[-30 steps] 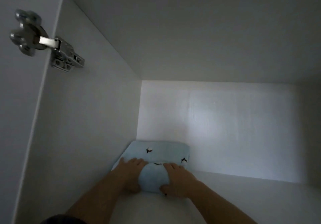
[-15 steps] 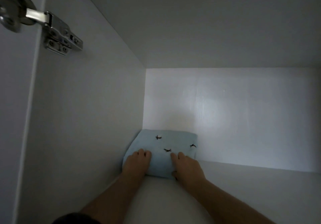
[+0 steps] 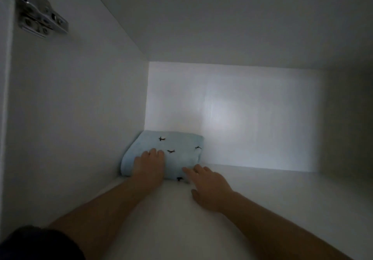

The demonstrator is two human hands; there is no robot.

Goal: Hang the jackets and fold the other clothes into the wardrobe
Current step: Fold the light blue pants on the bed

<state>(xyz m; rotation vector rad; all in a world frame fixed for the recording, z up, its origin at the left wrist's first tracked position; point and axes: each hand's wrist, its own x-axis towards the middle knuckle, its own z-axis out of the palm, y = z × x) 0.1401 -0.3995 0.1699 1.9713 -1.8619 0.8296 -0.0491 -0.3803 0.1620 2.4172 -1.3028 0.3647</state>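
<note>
A folded light-blue garment (image 3: 177,144) with small dark bird prints lies in the back left corner of a white wardrobe shelf (image 3: 282,199). My left hand (image 3: 149,164) rests flat on the garment's near left part, fingers straight. Just off the garment's near right edge is my right hand (image 3: 210,185), with relaxed fingers pointing at the fabric; only a fingertip or two may touch it.
The white left side wall (image 3: 80,108) and back wall (image 3: 242,114) close in the garment. A metal door hinge (image 3: 38,17) sits at the top left. The shelf stretches bare to the right of the garment.
The garment has slid deeper into the back left corner. My right hand has come off its top and pulled back toward me; my left hand stays on it.
</note>
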